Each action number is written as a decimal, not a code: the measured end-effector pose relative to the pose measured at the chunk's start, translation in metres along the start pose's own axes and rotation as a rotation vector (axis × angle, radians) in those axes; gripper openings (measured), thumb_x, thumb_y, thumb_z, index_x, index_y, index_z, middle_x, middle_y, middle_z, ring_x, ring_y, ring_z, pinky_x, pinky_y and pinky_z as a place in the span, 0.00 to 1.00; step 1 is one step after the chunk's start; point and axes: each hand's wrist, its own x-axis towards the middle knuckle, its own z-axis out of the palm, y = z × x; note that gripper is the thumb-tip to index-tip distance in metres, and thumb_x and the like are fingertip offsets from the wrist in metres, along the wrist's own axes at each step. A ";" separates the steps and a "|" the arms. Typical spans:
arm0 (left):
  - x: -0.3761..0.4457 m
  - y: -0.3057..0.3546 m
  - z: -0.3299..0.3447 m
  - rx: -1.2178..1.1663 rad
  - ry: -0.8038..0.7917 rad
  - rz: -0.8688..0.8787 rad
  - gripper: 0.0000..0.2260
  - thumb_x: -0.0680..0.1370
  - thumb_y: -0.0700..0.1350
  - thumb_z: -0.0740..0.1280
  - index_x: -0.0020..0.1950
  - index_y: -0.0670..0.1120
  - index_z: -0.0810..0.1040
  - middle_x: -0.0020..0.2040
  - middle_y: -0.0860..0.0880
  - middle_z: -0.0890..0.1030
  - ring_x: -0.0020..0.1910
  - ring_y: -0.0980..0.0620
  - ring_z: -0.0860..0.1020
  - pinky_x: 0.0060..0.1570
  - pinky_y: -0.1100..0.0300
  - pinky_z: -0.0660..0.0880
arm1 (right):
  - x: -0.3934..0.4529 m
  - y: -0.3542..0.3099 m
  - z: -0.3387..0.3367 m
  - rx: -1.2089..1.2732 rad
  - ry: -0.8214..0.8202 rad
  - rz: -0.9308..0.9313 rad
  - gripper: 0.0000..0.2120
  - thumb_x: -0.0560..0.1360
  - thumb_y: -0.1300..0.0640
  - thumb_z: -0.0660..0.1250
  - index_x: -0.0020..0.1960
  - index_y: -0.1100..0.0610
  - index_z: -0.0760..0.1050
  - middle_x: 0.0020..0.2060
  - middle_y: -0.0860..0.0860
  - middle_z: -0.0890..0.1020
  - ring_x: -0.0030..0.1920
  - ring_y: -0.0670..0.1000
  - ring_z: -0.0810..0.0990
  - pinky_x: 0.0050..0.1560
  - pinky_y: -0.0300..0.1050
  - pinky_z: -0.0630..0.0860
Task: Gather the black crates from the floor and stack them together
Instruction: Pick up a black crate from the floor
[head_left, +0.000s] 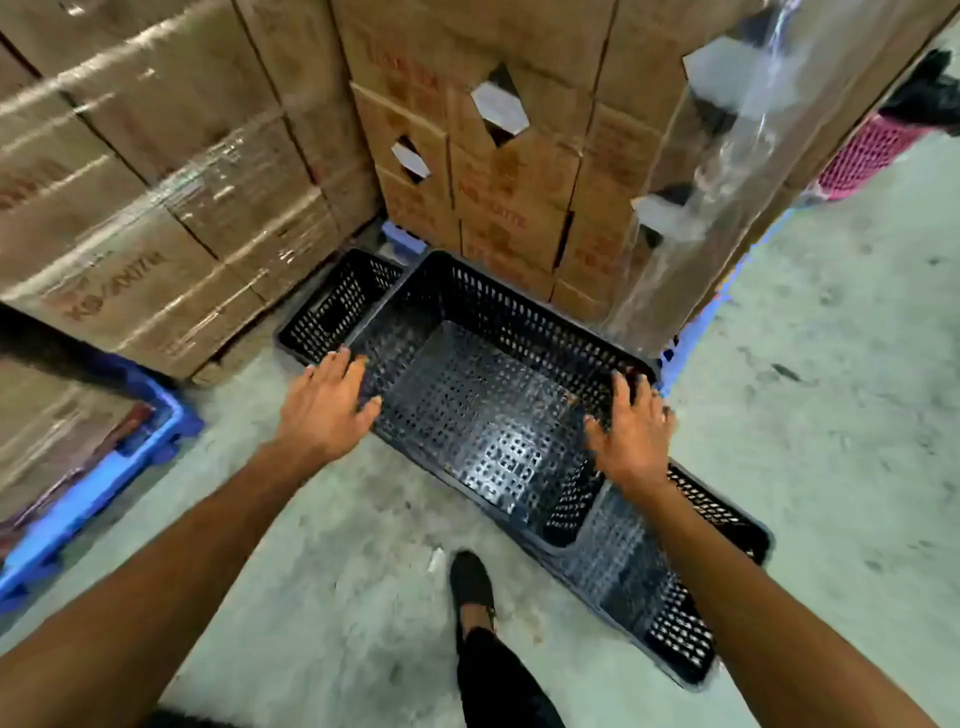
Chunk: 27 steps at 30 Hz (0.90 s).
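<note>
Top black crate (483, 395) sits centre frame, open side up, perforated walls and floor, empty. Left hand (324, 410) is on its rim at about 9 o'clock, fingers spread and curled over the edge, thumb on the inside wall. Right hand (631, 431) is on the rim at about 3 o'clock, fingers splayed over the edge, palm down (whether either hand fully clamps the rim is hard to say, both are at least touching it). A second black crate (670, 587) lies under it, skewed, sticking out toward 5 o'clock. A third black crate (332, 312) stands on the concrete floor (337, 545) at 11 o'clock, touching the top crate's corner. Shrink-wrapped cardboard boxes (171, 208) fill 10 to 1 o'clock, on blue pallets (104, 478). Pink basket (867, 156) at 2 o'clock, far edge. One shoe (472, 582) at 6 o'clock.
</note>
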 end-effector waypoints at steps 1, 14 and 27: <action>0.014 -0.003 0.007 0.005 -0.017 -0.015 0.27 0.77 0.53 0.61 0.73 0.41 0.63 0.74 0.39 0.64 0.73 0.41 0.62 0.71 0.47 0.60 | 0.004 0.007 0.008 0.015 -0.018 0.091 0.36 0.74 0.45 0.63 0.75 0.57 0.53 0.74 0.62 0.57 0.74 0.61 0.57 0.71 0.59 0.53; 0.182 -0.036 0.140 0.032 -0.017 -0.133 0.36 0.77 0.49 0.64 0.77 0.42 0.46 0.75 0.31 0.56 0.72 0.32 0.58 0.69 0.39 0.59 | 0.041 0.049 0.145 0.343 0.215 0.577 0.35 0.76 0.55 0.57 0.75 0.45 0.39 0.55 0.66 0.79 0.48 0.68 0.79 0.46 0.56 0.74; 0.175 -0.088 0.150 -0.352 0.281 -0.343 0.11 0.75 0.45 0.65 0.55 0.42 0.74 0.49 0.34 0.80 0.51 0.32 0.78 0.47 0.44 0.74 | 0.054 0.041 0.139 0.598 0.284 0.420 0.25 0.77 0.61 0.58 0.73 0.52 0.57 0.61 0.61 0.77 0.58 0.62 0.76 0.58 0.49 0.69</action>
